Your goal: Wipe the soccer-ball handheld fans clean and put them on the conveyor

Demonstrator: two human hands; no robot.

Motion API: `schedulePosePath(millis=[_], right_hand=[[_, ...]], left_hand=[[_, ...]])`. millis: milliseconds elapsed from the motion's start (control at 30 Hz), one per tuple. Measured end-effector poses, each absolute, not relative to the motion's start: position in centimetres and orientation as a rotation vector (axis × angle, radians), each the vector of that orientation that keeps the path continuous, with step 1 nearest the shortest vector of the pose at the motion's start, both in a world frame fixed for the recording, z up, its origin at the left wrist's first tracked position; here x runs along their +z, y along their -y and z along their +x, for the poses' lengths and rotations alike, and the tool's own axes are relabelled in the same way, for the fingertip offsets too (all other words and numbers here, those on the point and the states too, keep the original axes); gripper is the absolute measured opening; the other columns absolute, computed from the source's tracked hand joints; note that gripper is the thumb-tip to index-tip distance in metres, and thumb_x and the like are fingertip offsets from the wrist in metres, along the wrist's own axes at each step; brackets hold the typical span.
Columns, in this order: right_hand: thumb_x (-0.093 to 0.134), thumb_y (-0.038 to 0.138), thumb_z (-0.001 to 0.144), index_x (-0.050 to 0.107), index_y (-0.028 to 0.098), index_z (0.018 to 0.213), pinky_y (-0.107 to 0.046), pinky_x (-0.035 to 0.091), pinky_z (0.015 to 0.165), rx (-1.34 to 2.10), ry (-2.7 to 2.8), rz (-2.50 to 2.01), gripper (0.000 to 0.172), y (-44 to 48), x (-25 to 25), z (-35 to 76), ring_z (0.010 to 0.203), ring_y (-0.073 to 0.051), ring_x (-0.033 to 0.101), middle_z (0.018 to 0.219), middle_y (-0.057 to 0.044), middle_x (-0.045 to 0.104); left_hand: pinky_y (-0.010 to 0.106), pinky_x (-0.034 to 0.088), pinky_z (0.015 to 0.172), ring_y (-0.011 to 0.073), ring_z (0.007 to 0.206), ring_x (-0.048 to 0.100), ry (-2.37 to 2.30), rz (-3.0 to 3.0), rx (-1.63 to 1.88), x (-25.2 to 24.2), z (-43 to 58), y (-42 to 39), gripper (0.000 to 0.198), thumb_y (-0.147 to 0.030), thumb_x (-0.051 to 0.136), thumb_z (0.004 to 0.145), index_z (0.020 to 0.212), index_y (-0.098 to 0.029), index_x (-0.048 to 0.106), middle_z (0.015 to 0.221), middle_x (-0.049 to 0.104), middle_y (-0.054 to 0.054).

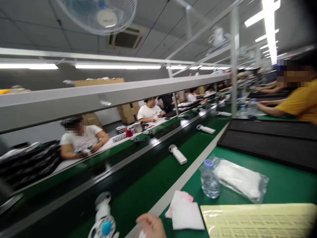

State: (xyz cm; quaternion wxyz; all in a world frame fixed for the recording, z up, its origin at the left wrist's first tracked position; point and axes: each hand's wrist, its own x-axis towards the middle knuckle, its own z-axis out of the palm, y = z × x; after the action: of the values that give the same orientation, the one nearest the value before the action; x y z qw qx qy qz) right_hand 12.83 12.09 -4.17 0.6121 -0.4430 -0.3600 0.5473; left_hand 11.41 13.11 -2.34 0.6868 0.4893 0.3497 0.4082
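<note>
My right hand (pixel 153 226) shows at the bottom middle, cut off by the frame edge. Its fingers are curled, and a small white and red bit shows at them, too blurred to name. To its left, a white handheld fan (pixel 103 210) with a round blue part lies on the green conveyor belt (pixel 138 175). White foam pads (pixel 187 216), one with pink, lie on the green table just right of my hand. Beside them is a yellow printed sheet (pixel 257 219). My left hand is out of the frame.
A water bottle (pixel 210 180) stands by a clear bag with a white item (pixel 239 177). Black trays (pixel 269 140) lie behind. More white fans (pixel 178 154) sit along the belt. Co-workers sit across it, and one in a yellow shirt (pixel 297 105) is at right.
</note>
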Motion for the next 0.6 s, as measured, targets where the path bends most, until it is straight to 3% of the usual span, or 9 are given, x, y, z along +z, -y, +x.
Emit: schedulePosePath(millis=[67, 100, 300, 600], right_hand=[[0.048, 0.052, 0.08, 0.058, 0.011, 0.086, -0.019, 0.029, 0.033, 1.32, 0.805, -1.028, 0.043, -11.9, -4.8, 12.3, 0.033, -0.008, 0.042, 0.047, 0.005, 0.05], [0.049, 0.054, 0.078, 0.058, 0.011, 0.088, -0.019, 0.028, 0.033, 1.333, 0.795, -1.022, 0.045, -11.8, -5.1, 12.2, 0.034, -0.007, 0.043, 0.048, 0.005, 0.051], [0.055, 0.051, 0.074, 0.059, 0.014, 0.094, -0.02, 0.03, 0.036, 1.388, 0.788, -1.018, 0.043, -10.9, -5.9, 12.6, 0.038, -0.009, 0.046, 0.055, 0.003, 0.055], [0.055, 0.053, 0.074, 0.061, 0.015, 0.093, -0.023, 0.036, 0.04, 1.357, 0.845, -1.043, 0.043, -10.4, -5.7, 12.7, 0.04, -0.011, 0.047, 0.056, 0.001, 0.056]], left_hand=[[0.04, 0.044, 0.066, 0.0302, 0.081, 0.058, -1.205, 1.32, 1.0, -0.8, 5.8, -10.8, 0.027, -0.055, 0.061, 0.057, 0.066, -0.03, 0.062, 0.058, 0.058, 0.003], [0.039, 0.044, 0.068, 0.0293, 0.081, 0.058, -1.322, 1.306, 1.023, 0.0, 3.3, -9.4, 0.027, -0.051, 0.064, 0.057, 0.07, -0.028, 0.062, 0.064, 0.06, 0.003], [0.032, 0.039, 0.063, 0.0212, 0.067, 0.053, -1.799, 1.332, 0.848, 1.8, -0.9, -4.9, 0.02, -0.031, 0.057, 0.068, 0.085, -0.021, 0.054, 0.071, 0.059, 0.004], [0.031, 0.042, 0.072, 0.0205, 0.079, 0.055, -1.697, 1.358, 0.853, 0.6, -0.6, -4.5, 0.021, -0.028, 0.055, 0.075, 0.094, -0.02, 0.051, 0.087, 0.061, 0.006]])
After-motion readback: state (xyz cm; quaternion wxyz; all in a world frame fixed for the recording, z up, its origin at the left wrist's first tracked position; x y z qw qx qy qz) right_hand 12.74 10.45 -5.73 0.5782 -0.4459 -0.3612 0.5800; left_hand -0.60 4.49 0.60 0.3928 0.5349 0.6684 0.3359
